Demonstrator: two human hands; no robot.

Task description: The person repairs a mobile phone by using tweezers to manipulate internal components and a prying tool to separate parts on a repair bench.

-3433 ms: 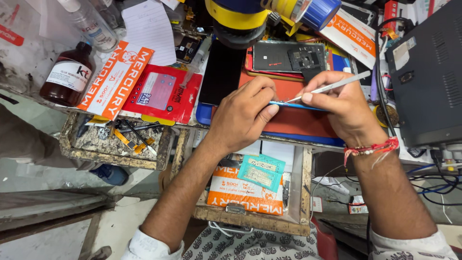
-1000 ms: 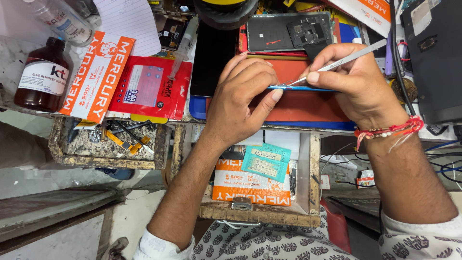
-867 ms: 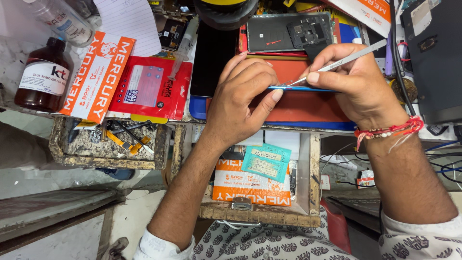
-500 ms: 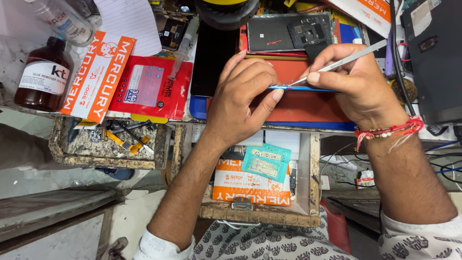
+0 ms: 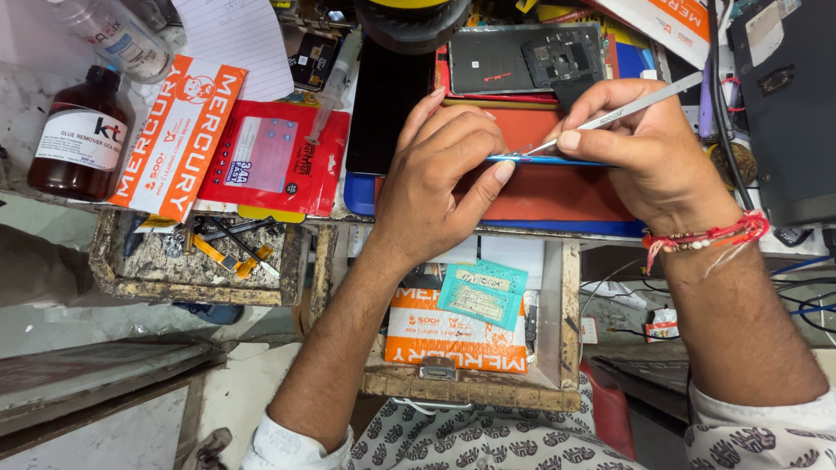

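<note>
Far left, cut by the upper edge: clear bottle (image 5: 117, 35), then brown bottle (image 5: 78, 130) below it, whole. Beside these, orange packet (image 5: 178, 139) and red packet (image 5: 274, 161), overlapping. Lower left, open drawer (image 5: 113, 278) with small parts too jumbled to make out. Upper centre, black round object (image 5: 414, 17), mostly out of frame. Centre, left hand (image 5: 435, 187) curled, fingers clamped on the left end of a thin blue phone (image 5: 544, 160) held edge-on over a red mat (image 5: 557, 187); that end hidden under the fingers, the face unseen, only a narrow blue rim showing. Right of centre, right hand (image 5: 649, 148) pinching metal tweezers (image 5: 623, 109), tips meeting the phone's upper edge. Below centre, second drawer (image 5: 566, 348) with orange box (image 5: 453, 335) and teal packet (image 5: 483, 294). Far right, dark case (image 5: 788, 104), cropped.
</note>
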